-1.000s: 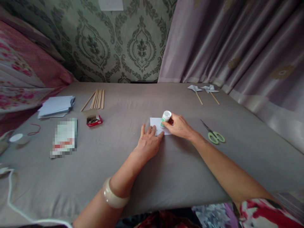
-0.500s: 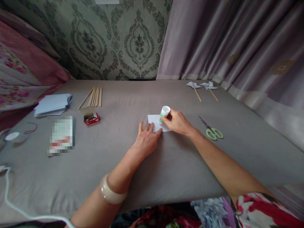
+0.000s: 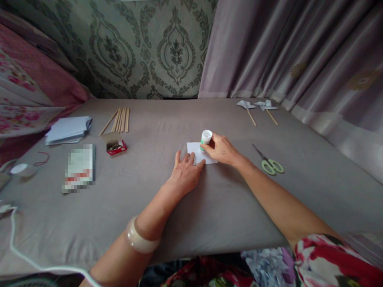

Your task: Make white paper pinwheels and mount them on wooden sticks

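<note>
A small sheet of white paper (image 3: 194,148) lies flat on the grey cloth in front of me. My left hand (image 3: 187,171) rests open, its spread fingertips pressing the paper's near left edge. In my right hand (image 3: 222,149) is a white and green glue stick (image 3: 206,139), held upright with its lower end against the paper. That lower end is hidden by the fingers. Scissors with pale green handles (image 3: 271,166) lie to the right of my right forearm.
Two paper pinwheels on sticks (image 3: 246,105) lie at the back right. On the left are wooden sticks (image 3: 121,120), a small red box of metal pieces (image 3: 116,146), a stack of paper (image 3: 68,130) and a blurred-out packet (image 3: 79,167). A white cable (image 3: 38,268) runs along the near left edge.
The glue stick has shifted very slightly to the left over the paper with my right hand. My left hand stays on the paper. The whole view has tilted a little.
</note>
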A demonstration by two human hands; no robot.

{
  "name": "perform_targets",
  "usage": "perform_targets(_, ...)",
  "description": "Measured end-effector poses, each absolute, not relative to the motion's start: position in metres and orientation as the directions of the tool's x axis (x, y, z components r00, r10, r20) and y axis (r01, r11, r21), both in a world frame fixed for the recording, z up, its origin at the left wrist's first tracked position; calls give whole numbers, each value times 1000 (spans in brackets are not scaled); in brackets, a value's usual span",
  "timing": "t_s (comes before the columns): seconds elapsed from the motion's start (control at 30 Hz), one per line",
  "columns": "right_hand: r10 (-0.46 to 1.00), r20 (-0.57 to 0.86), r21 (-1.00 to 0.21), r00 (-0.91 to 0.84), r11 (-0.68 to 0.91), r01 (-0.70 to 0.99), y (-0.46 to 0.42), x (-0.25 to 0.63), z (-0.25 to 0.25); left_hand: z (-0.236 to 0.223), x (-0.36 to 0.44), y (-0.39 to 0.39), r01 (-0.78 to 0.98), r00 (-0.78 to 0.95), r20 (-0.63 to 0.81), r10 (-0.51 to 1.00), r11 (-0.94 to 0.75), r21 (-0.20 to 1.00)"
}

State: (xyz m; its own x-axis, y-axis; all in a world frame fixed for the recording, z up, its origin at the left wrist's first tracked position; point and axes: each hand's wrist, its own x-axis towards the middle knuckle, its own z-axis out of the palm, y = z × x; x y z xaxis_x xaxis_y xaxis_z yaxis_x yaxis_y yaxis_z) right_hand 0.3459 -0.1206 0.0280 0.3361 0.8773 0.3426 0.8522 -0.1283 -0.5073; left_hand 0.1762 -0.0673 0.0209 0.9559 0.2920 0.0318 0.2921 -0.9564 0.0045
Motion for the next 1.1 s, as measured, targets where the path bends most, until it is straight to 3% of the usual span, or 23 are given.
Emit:
perform_targets(0.73,888,365,-493,278,-69,867,-117,347,26,21,176,-67,290,956,48,289,-957,-2)
perform_targets(0.97,799,391,-613,456,-143,777,-129,357,36,20,176,-67,289,952,89,292,-956,41)
perform_targets(1.1,842,359,-624,403,-104,775,-131,348,35,19,177,-66,285,951,111,288,-958,40)
